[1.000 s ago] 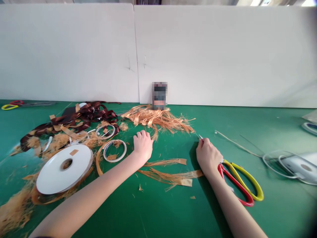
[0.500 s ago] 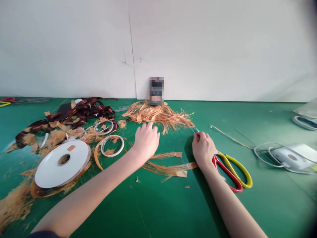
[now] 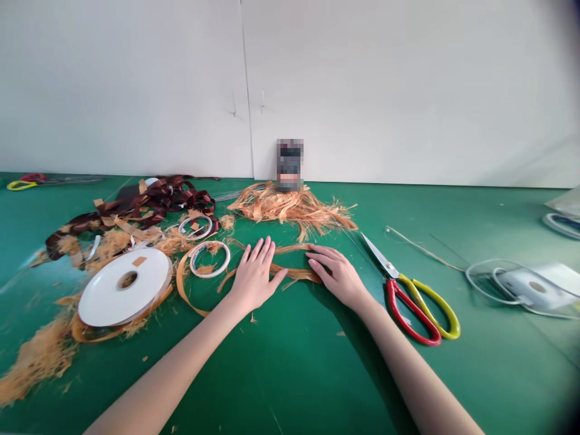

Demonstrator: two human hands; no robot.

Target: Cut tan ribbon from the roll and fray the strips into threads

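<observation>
My left hand (image 3: 255,275) lies flat and open on the green table (image 3: 299,374), fingers stretched out over tan frayed strips (image 3: 290,270). My right hand (image 3: 336,273) is also flat and open, its fingers pressing on the same strips from the right. Red and yellow handled scissors (image 3: 410,290) lie loose on the table just right of my right hand, blades pointing away. A heap of tan fibres (image 3: 290,208) sits just beyond both hands.
A large white tape reel (image 3: 124,285) and small tape rings (image 3: 209,258) lie at the left among dark brown ribbon (image 3: 149,202) and fibre scraps. A white device with wire loops (image 3: 525,284) sits at the right. White panels (image 3: 181,90) wall the table's back. Another scissors (image 3: 27,181) lies far left.
My right hand let go of the scissors and moved left onto the strips. My left hand came down flat on them. The strips now lie farther from me, between both hands.
</observation>
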